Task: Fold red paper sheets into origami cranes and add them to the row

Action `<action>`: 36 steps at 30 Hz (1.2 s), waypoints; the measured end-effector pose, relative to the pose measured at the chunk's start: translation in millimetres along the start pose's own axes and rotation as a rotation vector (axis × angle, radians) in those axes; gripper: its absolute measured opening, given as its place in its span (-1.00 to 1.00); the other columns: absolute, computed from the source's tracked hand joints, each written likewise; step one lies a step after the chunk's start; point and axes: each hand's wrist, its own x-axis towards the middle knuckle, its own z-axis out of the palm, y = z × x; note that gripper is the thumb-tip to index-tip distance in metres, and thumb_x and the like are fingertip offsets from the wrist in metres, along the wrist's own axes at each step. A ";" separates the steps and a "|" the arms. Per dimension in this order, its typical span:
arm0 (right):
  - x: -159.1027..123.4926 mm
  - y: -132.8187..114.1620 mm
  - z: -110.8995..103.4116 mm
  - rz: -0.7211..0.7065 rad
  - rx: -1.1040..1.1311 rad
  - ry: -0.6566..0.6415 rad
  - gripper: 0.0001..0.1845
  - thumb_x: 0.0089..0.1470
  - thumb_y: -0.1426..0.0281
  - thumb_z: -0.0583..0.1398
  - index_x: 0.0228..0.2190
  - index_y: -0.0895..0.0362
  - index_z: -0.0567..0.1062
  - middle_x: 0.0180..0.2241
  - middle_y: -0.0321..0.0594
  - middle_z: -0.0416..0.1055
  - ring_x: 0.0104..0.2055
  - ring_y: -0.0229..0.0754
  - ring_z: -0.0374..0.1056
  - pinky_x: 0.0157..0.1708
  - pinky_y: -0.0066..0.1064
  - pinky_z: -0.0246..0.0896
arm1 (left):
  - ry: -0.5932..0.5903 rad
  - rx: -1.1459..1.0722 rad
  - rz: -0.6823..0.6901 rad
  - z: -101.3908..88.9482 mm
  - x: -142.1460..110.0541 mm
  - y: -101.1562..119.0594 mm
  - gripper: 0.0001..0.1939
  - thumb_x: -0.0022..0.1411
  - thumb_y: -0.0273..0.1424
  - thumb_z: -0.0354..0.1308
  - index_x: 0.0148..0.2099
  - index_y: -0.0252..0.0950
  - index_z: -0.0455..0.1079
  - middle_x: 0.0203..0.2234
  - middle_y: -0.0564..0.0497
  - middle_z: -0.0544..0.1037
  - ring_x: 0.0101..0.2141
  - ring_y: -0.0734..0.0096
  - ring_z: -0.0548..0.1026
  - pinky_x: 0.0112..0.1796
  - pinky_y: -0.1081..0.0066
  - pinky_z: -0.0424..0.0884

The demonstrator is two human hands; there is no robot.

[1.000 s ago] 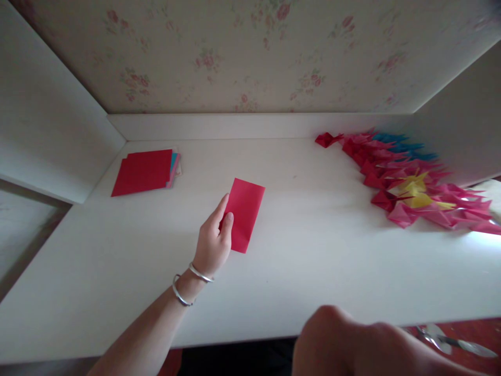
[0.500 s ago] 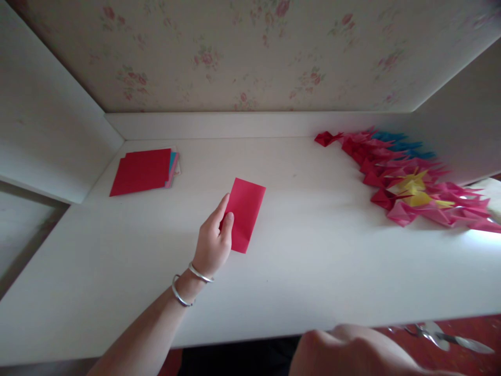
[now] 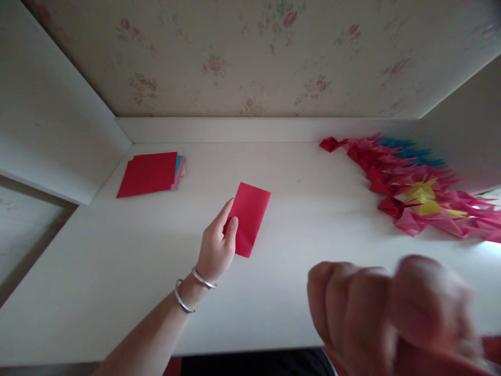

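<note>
My left hand (image 3: 217, 245), with two silver bangles (image 3: 186, 295) at its wrist, pinches a red sheet of paper (image 3: 252, 219) by its left edge. The thumb lies on top of the sheet, which is a narrow rectangle held over the white desk. Whether it is folded in layers I cannot tell. Close to the camera at the lower right is my right hand (image 3: 368, 313), large and partly blurred. Its fingers are curled into a fist, and no object shows in it.
A stack of coloured paper (image 3: 151, 175), red on top, lies at the desk's back left. Many folded paper cranes (image 3: 415, 183) in red, pink, yellow and blue fill the right side. Behind the white desk (image 3: 117, 271) rises a flowered wall (image 3: 235, 62).
My right hand has risen from the bottom edge to the lower right, nearer the camera. My left hand keeps hold of the red paper. The whole view has shifted slightly.
</note>
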 end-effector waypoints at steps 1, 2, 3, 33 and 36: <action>11.9 8.4 6.2 0.006 0.133 0.149 -0.64 0.22 -0.06 0.08 -0.41 -0.12 0.45 -0.68 -0.29 0.43 -0.72 -0.22 0.23 -0.73 -0.30 0.06 | 0.006 -0.013 -0.012 0.3 0.0 -0.5 -0.55 0.40 -0.30 0.03 0.27 -0.30 0.28 0.17 -0.16 0.46 0.13 0.23 0.44 0.12 0.28 0.36; 24.7 18.4 11.1 0.010 0.225 0.277 -0.69 0.22 0.03 0.15 -0.43 -0.05 0.43 -0.63 -0.29 0.49 -0.75 -0.27 0.19 -0.76 -0.36 0.02 | 0.015 -0.028 -0.035 0.6 0.0 -1.1 -0.57 0.39 -0.28 0.05 0.24 -0.30 0.31 0.10 -0.17 0.52 0.06 0.22 0.51 0.04 0.29 0.42; 37.8 29.6 13.9 0.044 0.249 0.334 -0.70 0.18 0.09 0.23 -0.45 0.01 0.43 -0.56 -0.26 0.55 -0.76 -0.30 0.19 -0.76 -0.38 0.04 | 0.027 -0.044 -0.067 0.7 0.0 -1.5 -0.60 0.38 -0.26 0.07 0.18 -0.30 0.35 0.01 -0.16 0.58 -0.03 0.23 0.56 -0.06 0.31 0.48; 76.9 112.2 6.6 0.223 0.545 0.118 -0.73 0.19 0.34 0.15 -0.12 0.04 0.58 -0.34 -0.23 0.56 -0.47 -0.24 0.41 -0.47 -0.43 0.30 | -0.097 -0.339 -0.155 -9.2 -2.2 4.3 -0.81 0.30 -0.41 0.16 -0.06 -0.22 0.51 -0.29 0.00 0.60 -0.37 0.42 0.54 -0.40 0.53 0.44; 72.6 114.4 4.2 0.141 0.432 0.119 -0.66 0.07 0.52 0.15 -0.20 -0.02 0.62 -0.31 -0.29 0.56 -0.41 -0.26 0.41 -0.39 -0.44 0.33 | -0.115 -0.393 -0.152 -9.9 -4.0 4.8 -0.81 0.30 -0.37 0.16 -0.05 -0.21 0.50 -0.31 0.00 0.59 -0.39 0.43 0.53 -0.42 0.55 0.44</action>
